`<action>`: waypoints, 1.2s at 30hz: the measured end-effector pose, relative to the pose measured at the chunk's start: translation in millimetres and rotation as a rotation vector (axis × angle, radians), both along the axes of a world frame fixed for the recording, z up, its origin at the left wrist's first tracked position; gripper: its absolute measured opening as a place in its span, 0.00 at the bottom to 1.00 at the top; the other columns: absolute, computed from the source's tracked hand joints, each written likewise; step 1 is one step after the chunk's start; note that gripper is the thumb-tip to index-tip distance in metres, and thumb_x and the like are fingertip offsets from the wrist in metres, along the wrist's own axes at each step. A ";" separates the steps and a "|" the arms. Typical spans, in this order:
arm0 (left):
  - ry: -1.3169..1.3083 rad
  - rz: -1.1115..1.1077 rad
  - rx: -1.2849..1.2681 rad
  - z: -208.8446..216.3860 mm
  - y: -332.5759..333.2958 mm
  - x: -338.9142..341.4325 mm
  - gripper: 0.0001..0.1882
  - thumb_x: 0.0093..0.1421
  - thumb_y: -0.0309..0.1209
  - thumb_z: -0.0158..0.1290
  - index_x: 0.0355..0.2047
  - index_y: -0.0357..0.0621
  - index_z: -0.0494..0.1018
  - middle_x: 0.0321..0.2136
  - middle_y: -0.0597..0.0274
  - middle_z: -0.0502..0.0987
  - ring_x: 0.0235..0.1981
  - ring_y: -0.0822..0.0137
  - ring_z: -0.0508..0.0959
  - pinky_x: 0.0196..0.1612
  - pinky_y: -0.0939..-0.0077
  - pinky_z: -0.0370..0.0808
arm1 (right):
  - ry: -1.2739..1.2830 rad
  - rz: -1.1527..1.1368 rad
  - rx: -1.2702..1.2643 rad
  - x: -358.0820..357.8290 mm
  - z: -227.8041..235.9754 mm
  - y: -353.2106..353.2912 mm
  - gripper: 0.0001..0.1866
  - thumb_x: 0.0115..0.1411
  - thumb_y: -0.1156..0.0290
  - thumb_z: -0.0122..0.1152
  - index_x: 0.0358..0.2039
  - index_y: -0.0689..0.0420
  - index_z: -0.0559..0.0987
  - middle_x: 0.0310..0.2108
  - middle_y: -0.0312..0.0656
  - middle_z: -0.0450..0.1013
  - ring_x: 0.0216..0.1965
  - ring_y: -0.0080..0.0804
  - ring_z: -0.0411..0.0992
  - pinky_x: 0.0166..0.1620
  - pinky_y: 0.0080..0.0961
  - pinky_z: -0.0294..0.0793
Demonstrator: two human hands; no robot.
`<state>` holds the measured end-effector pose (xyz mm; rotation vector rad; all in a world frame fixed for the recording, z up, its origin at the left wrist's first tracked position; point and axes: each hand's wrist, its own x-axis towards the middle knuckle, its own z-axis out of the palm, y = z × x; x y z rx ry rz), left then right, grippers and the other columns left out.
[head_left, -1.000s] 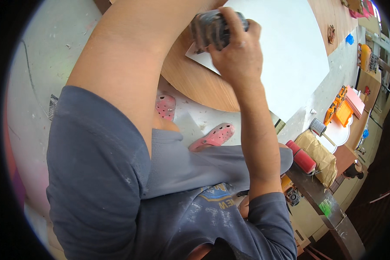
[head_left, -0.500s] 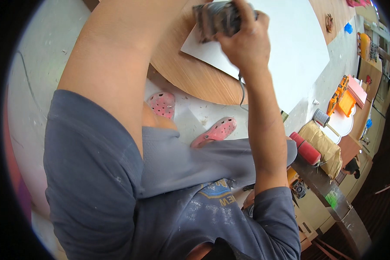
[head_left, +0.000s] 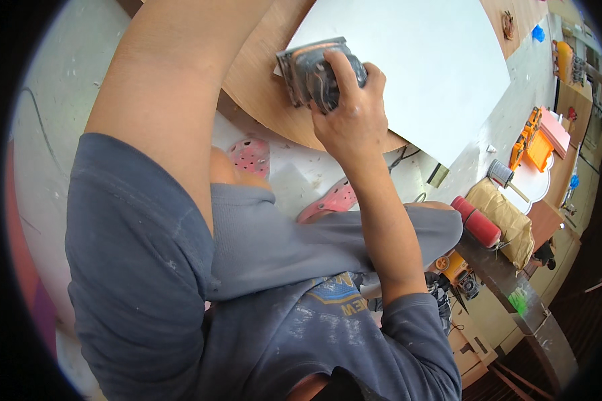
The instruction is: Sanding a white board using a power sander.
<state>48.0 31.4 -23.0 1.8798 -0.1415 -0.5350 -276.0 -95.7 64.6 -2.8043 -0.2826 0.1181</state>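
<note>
My right hand (head_left: 356, 123) is wrapped round the body of a dark grey power sander (head_left: 318, 77), with its pad end toward the left. The sander is over the left edge of a white sheet (head_left: 441, 73), which lies on a wood-grain board (head_left: 261, 80) with a curved edge. Whether the pad touches the surface, I cannot tell. A dark cord (head_left: 403, 158) shows near my right wrist. My left arm (head_left: 174, 73) reaches up past the top edge of the picture, so its hand is out of sight.
Pink clogs (head_left: 251, 157) are on the pale floor below the board. To the right are a metal can (head_left: 499, 172), a red cylinder (head_left: 476, 222), a brown paper sack (head_left: 508, 224), an orange case (head_left: 540, 152) and a dark beam (head_left: 508, 287).
My right hand has drawn the sander toward me and a little left, from farther up the white sheet to its near left edge. The left arm has shifted slightly.
</note>
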 end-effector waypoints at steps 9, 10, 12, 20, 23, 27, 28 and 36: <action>-0.137 -0.048 0.137 10.4 -2.0 -1.4 0.46 0.62 0.69 0.38 0.43 0.31 0.80 0.42 0.41 0.80 0.46 0.52 0.78 0.56 0.64 0.70 | -0.025 0.025 -0.047 -3.6 2.6 -72.3 0.41 0.40 0.77 0.74 0.56 0.38 0.71 0.52 0.55 0.64 0.50 0.55 0.71 0.45 0.41 0.79; -0.097 -0.058 0.162 11.6 -3.4 -1.0 0.46 0.62 0.69 0.38 0.43 0.32 0.80 0.44 0.41 0.80 0.48 0.50 0.77 0.57 0.63 0.68 | -0.014 0.070 -0.051 -1.8 4.0 -71.0 0.41 0.40 0.77 0.74 0.56 0.37 0.72 0.52 0.54 0.64 0.50 0.54 0.71 0.45 0.41 0.80; -0.063 -0.044 0.144 9.4 -1.3 -2.2 0.46 0.62 0.69 0.38 0.44 0.33 0.80 0.45 0.41 0.79 0.49 0.49 0.77 0.58 0.63 0.68 | -0.001 0.121 -0.048 1.5 6.6 -62.4 0.40 0.40 0.77 0.74 0.56 0.37 0.72 0.53 0.53 0.64 0.50 0.53 0.72 0.44 0.41 0.80; -0.147 -0.071 0.190 17.1 2.7 -17.0 0.44 0.63 0.68 0.38 0.44 0.35 0.80 0.48 0.40 0.78 0.53 0.49 0.75 0.61 0.61 0.65 | -0.002 0.237 -0.081 9.8 8.0 -12.1 0.38 0.41 0.77 0.72 0.54 0.32 0.73 0.53 0.53 0.64 0.47 0.52 0.74 0.40 0.40 0.81; -0.108 -0.084 0.211 23.3 -3.9 -18.2 0.44 0.63 0.68 0.38 0.44 0.36 0.81 0.49 0.41 0.78 0.53 0.49 0.74 0.61 0.61 0.65 | -0.004 0.244 -0.105 11.5 6.6 -11.1 0.38 0.42 0.77 0.72 0.53 0.30 0.73 0.53 0.53 0.64 0.45 0.52 0.75 0.39 0.39 0.81; -0.171 -0.092 0.251 8.6 6.5 -10.7 0.42 0.63 0.67 0.40 0.43 0.37 0.81 0.46 0.42 0.79 0.51 0.49 0.76 0.58 0.63 0.68 | 0.023 0.204 -0.066 -3.5 4.2 -24.3 0.38 0.42 0.76 0.72 0.54 0.32 0.72 0.53 0.53 0.64 0.46 0.53 0.74 0.40 0.40 0.81; -0.191 -0.099 0.268 7.4 7.8 -8.8 0.40 0.63 0.66 0.41 0.42 0.38 0.82 0.45 0.42 0.80 0.50 0.49 0.77 0.57 0.63 0.69 | 0.025 0.161 -0.074 -8.4 3.1 -34.7 0.38 0.42 0.76 0.73 0.54 0.32 0.72 0.52 0.52 0.64 0.47 0.54 0.74 0.41 0.40 0.81; -0.391 -0.202 0.497 10.5 6.0 -11.7 0.34 0.62 0.60 0.47 0.36 0.37 0.82 0.39 0.43 0.82 0.44 0.51 0.79 0.52 0.65 0.72 | -0.070 -0.322 -0.031 -34.3 -12.6 -127.4 0.45 0.43 0.70 0.74 0.62 0.50 0.62 0.52 0.57 0.63 0.50 0.53 0.69 0.50 0.43 0.75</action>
